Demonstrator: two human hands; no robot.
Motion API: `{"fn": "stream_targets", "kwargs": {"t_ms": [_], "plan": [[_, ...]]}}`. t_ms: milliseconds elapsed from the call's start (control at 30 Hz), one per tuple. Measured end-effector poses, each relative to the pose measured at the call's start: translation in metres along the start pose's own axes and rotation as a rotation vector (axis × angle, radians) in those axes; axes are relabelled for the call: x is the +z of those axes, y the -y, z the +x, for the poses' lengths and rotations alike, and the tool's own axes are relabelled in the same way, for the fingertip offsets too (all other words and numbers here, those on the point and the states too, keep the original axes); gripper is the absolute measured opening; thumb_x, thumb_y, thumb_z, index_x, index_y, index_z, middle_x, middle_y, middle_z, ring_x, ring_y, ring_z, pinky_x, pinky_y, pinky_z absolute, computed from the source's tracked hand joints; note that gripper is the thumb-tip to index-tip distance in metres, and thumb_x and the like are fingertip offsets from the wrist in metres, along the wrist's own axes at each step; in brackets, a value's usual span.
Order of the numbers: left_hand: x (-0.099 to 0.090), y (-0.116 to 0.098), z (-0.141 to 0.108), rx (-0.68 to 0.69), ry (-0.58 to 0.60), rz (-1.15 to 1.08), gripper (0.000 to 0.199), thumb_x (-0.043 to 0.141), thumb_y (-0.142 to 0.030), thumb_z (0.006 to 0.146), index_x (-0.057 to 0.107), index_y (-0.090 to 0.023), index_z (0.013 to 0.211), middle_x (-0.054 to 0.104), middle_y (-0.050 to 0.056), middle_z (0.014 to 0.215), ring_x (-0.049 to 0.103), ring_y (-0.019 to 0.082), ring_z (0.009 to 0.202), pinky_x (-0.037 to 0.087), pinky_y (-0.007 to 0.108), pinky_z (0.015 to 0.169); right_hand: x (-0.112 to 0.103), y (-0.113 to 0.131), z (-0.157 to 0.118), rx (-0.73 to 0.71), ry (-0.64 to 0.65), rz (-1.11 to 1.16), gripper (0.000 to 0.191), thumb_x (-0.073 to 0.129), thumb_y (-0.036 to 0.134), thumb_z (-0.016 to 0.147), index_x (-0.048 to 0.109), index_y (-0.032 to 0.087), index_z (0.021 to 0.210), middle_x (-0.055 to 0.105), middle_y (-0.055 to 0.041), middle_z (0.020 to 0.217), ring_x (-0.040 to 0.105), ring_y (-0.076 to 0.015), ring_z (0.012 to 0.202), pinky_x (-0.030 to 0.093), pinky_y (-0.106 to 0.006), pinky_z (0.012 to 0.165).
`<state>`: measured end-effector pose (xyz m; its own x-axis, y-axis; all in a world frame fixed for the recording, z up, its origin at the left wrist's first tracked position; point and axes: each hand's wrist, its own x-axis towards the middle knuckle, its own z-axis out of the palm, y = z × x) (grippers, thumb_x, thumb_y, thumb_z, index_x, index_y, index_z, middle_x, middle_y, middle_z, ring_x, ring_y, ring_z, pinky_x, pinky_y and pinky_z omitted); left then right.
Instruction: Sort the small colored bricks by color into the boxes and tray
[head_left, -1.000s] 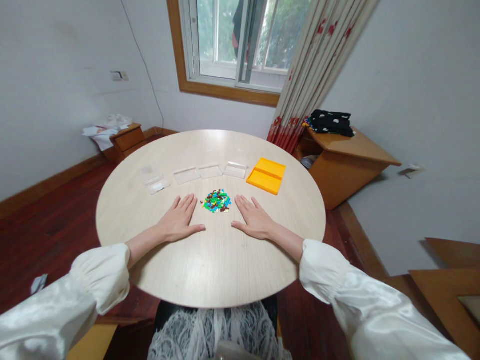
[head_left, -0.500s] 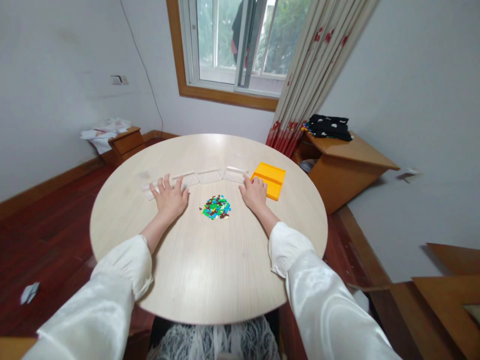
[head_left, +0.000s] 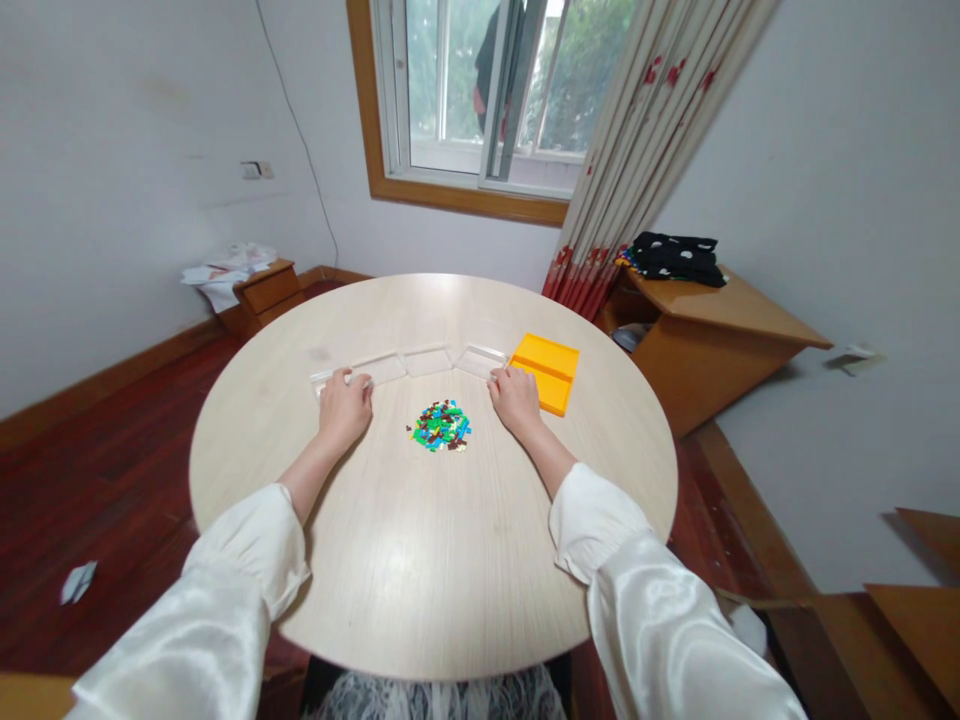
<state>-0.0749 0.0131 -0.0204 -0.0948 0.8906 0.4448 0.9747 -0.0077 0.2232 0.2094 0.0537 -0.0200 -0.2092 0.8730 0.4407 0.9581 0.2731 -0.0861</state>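
Several clear plastic trays stand in a curved row on the table, among them a middle clear tray (head_left: 427,361) and a right-hand clear tray (head_left: 478,358). My left hand (head_left: 346,408) has its fingers curled at the row's left part, on a left clear tray (head_left: 381,370). At the other end, my right hand (head_left: 516,400) closes its fingers at the edge of the right-hand clear tray, beside an open yellow case (head_left: 551,370). Both hands partly hide what the fingertips touch. Between the hands, nearer to me, lies a pile of small colourful plastic bricks (head_left: 441,426).
The round pale table (head_left: 435,560) stands before a window (head_left: 495,95) with a patterned curtain (head_left: 637,130). A tilted wooden cabinet (head_left: 720,340) with dark folded cloth (head_left: 675,258) is at right. Papers (head_left: 229,268) cover a small wooden cabinet (head_left: 268,292) at left.
My fingers, spread half a second ago, have curled in, most clearly on the left hand. The whole view has shifted slightly; the trays, brick pile and yellow case look the same.
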Motion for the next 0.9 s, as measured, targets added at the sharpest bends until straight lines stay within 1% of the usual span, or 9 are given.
{"fn": "stream_targets", "kwargs": {"t_ms": [200,333,467,533,633,700,733,833,900], "plan": [[0.003,0.007,0.0,-0.001,-0.032,-0.057,0.032,0.038,-0.02,0.082,0.066,-0.014,0.095,0.051,0.016,0.109,0.051,0.029,0.101,0.042,0.044,0.086,0.001,-0.002,-0.001,-0.003,-0.009,0.028,0.026,0.041,0.022,0.09,0.061,0.014,0.103,0.063,-0.0136,0.097,0.052,-0.0259,0.09,0.031,-0.036,0.076],[0.003,0.009,0.001,-0.028,-0.011,-0.082,0.031,0.038,-0.02,0.081,0.066,-0.012,0.092,0.052,0.014,0.099,0.052,0.026,0.092,0.044,0.04,0.081,0.001,-0.002,-0.002,0.015,0.004,0.047,0.027,0.04,0.022,0.09,0.061,0.014,0.104,0.064,-0.0129,0.097,0.053,-0.0252,0.09,0.031,-0.035,0.076],[0.001,0.009,0.002,-0.028,0.008,-0.09,0.031,0.037,-0.017,0.081,0.067,-0.012,0.091,0.054,0.012,0.09,0.053,0.024,0.086,0.044,0.037,0.08,0.0,-0.002,-0.004,0.016,-0.009,0.079,0.027,0.041,0.022,0.088,0.063,0.014,0.103,0.063,-0.0131,0.096,0.052,-0.0253,0.09,0.032,-0.036,0.077],[0.001,0.009,0.002,-0.025,0.007,-0.097,0.032,0.037,-0.017,0.081,0.067,-0.012,0.091,0.055,0.012,0.09,0.053,0.024,0.085,0.045,0.036,0.079,-0.002,-0.001,-0.005,0.013,-0.037,0.086,0.028,0.042,0.022,0.088,0.063,0.015,0.104,0.062,-0.0135,0.096,0.05,-0.0259,0.091,0.032,-0.037,0.078],[0.001,0.01,0.001,-0.022,-0.005,-0.112,0.033,0.036,-0.017,0.081,0.066,-0.012,0.095,0.056,0.013,0.092,0.054,0.024,0.085,0.045,0.037,0.079,-0.008,0.004,-0.006,0.003,-0.124,0.109,0.031,0.045,0.025,0.087,0.061,0.016,0.111,0.058,-0.014,0.103,0.047,-0.0273,0.097,0.033,-0.04,0.081],[0.003,0.01,0.001,-0.022,-0.017,-0.122,0.035,0.036,-0.017,0.081,0.064,-0.012,0.102,0.056,0.013,0.093,0.055,0.025,0.086,0.045,0.037,0.08,-0.012,0.011,-0.009,-0.046,-0.144,0.191,0.03,0.045,0.026,0.087,0.061,0.018,0.111,0.057,-0.0126,0.104,0.047,-0.0263,0.098,0.035,-0.04,0.082],[0.003,0.01,0.001,-0.023,-0.021,-0.128,0.036,0.036,-0.017,0.082,0.063,-0.012,0.105,0.056,0.013,0.093,0.055,0.025,0.087,0.045,0.038,0.08,-0.014,0.015,-0.01,-0.095,-0.129,0.256,0.029,0.045,0.026,0.087,0.063,0.018,0.108,0.057,-0.0116,0.102,0.048,-0.0251,0.097,0.036,-0.039,0.083],[0.004,0.01,0.0,-0.022,-0.038,-0.152,0.037,0.036,-0.018,0.083,0.06,-0.012,0.111,0.054,0.013,0.093,0.055,0.026,0.089,0.045,0.039,0.082,-0.017,0.028,-0.015,-0.287,-0.034,0.451,0.025,0.046,0.027,0.087,0.066,0.019,0.101,0.059,-0.0091,0.096,0.05,-0.0216,0.094,0.039,-0.036,0.084],[0.003,0.008,0.0,-0.021,-0.064,-0.158,0.037,0.037,-0.021,0.084,0.06,-0.012,0.111,0.053,0.013,0.095,0.053,0.026,0.092,0.044,0.04,0.084,-0.016,0.034,-0.018,-0.383,0.032,0.513,0.024,0.049,0.027,0.086,0.066,0.019,0.1,0.06,-0.0085,0.096,0.051,-0.0202,0.093,0.041,-0.035,0.084]]}}
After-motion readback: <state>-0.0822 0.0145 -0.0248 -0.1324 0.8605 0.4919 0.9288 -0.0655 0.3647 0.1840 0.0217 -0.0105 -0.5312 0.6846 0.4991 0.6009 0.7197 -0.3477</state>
